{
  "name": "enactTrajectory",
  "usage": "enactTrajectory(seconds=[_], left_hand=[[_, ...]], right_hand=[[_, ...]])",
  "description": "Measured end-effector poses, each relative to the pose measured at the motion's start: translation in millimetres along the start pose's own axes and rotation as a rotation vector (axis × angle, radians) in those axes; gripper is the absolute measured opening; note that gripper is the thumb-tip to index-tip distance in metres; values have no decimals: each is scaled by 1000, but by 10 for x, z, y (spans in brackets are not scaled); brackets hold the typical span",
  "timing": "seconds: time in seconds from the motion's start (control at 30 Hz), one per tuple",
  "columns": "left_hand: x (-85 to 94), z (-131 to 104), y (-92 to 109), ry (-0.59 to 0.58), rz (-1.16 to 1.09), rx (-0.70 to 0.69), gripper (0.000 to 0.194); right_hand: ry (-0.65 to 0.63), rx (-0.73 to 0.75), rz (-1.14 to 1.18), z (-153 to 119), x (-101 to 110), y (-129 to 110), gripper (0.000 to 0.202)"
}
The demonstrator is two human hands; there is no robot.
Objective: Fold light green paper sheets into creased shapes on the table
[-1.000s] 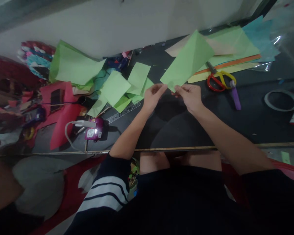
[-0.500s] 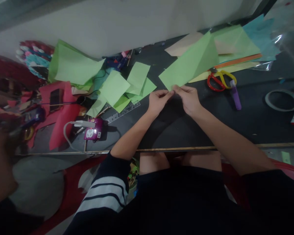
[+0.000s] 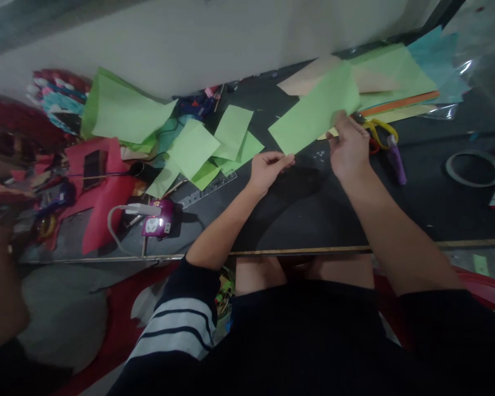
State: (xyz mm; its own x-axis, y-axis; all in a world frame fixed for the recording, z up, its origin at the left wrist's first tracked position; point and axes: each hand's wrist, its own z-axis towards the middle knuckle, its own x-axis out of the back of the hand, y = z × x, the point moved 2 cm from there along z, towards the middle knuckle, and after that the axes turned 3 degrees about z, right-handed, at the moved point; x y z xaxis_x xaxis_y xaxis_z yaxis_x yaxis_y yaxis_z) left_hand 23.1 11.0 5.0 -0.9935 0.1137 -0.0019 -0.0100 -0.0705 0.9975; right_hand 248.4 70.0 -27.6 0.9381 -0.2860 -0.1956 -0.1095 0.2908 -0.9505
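Left hand (image 3: 267, 173) clamped on green sheet (image 3: 313, 110), near corner. Right hand (image 3: 350, 151) at sheet's right end, blurred, can't tell if gripping. Scissors (image 3: 373, 132) right of sheet, partly hidden. Bin (image 3: 221, 331) below sheet, scraps (image 3: 225, 290) inside, mostly hidden. Another person's arm (image 3: 2, 286) far left of sheet, cut off.

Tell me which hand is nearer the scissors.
Right: the right hand is beside the scissors; the left hand is farther left, at the near corner of the green paper.
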Motion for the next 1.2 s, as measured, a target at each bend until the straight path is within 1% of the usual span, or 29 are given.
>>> enactTrajectory(seconds=[0.03,0.1,0.2,0.3,0.37,0.43,0.53,0.67,0.73,0.8,0.87,1.03,1.2], left_hand=[[2,1,-9,-3,10,-6,41],[5,3,-26,-10,34,-13,43],[24,23,-32,-56,47,0,44],[101,75,18,-131,-28,107,51],[194,120,90,-145,-117,176,56],[290,157,174,-129,-201,155,55],[354,158,248,-85,-235,34,47],[270,75,226,19,-92,-78,37],[219,37,214,71,-41,-123,38],[189,16,213,105,-17,-149,43],[180,14,216,125,-12,-138,46],[166,26,232,130,-66,-93,34],[161,25,229,112,-66,-87,32]], right_hand=[[16,7,-11,54,64,29,51],[2,10,-61,118,140,54,59],[5,-19,11,102,135,17,63],[38,-30,105,3,39,-98,56],[49,-18,77,-85,-45,-206,49],[54,3,48,-187,-134,-323,44],[-11,50,44,-352,-272,-477,41],[-169,46,18,-520,-415,-582,43],[-196,35,1,-564,-447,-606,46],[-192,23,-20,-588,-459,-623,47],[-178,11,-36,-600,-459,-632,46],[-164,-5,-25,-610,-461,-619,37],[-104,26,-45,-630,-490,-638,42]])
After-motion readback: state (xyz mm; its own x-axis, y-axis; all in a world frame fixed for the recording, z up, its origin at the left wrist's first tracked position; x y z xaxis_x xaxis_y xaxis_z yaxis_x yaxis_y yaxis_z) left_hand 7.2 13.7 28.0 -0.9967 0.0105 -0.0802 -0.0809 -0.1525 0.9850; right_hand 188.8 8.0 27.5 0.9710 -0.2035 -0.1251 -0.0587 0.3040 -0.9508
